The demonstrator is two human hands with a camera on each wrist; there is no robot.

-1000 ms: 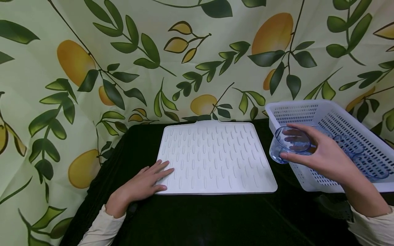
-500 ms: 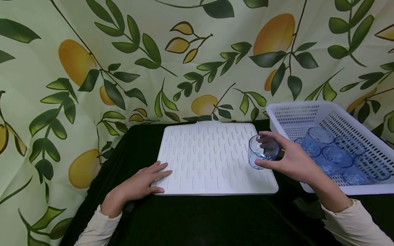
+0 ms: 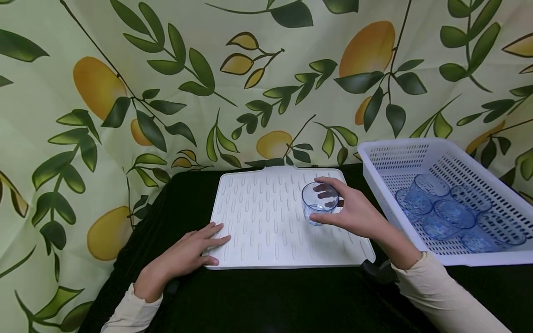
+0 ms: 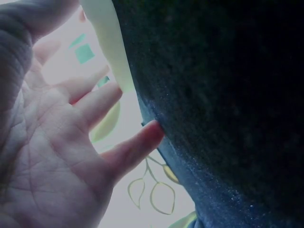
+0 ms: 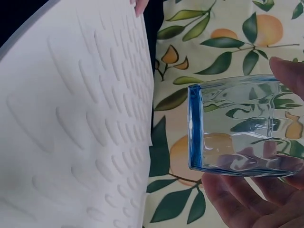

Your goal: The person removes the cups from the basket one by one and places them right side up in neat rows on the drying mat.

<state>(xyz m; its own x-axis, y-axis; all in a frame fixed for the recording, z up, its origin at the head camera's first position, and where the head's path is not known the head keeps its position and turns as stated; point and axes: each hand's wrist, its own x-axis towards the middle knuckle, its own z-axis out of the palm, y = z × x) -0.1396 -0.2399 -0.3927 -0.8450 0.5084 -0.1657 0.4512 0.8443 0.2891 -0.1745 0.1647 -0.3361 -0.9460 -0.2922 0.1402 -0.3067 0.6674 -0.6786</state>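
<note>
Shifted since half a second ago: one clear blue glass (image 3: 313, 206), carried leftward by the right hand (image 3: 354, 210) from the mat's right edge to just right of its middle. Left hand about where it was.

Nearest, lower part of the frame: dark-covered tabletop (image 3: 266, 298).

Left hand (image 3: 189, 249), lower left of centre: fingers extended on the near left corner of the white ridged mat (image 3: 258, 231), grasping nothing; well apart from the glass.

Right hand, right of centre: grip closed round the glass from its right side, thumb on the near face, fingers on the far. Much the nearer hand to the piece.

Glass, centre right: left of the grip, over the mat. Axis close to upright, seemingly mouth up, thick blue base turned to the mat. Gap between base and ridges visible in the right wrist view; not touching.

Mat, centre: flat, its longer side running across the frame.

White slotted basket (image 3: 491, 260), right: several more blue glasses (image 3: 454, 215) inside, standing close together.

Farthest, behind all: cloth printed with fruit and leaves (image 3: 250, 99).
</note>
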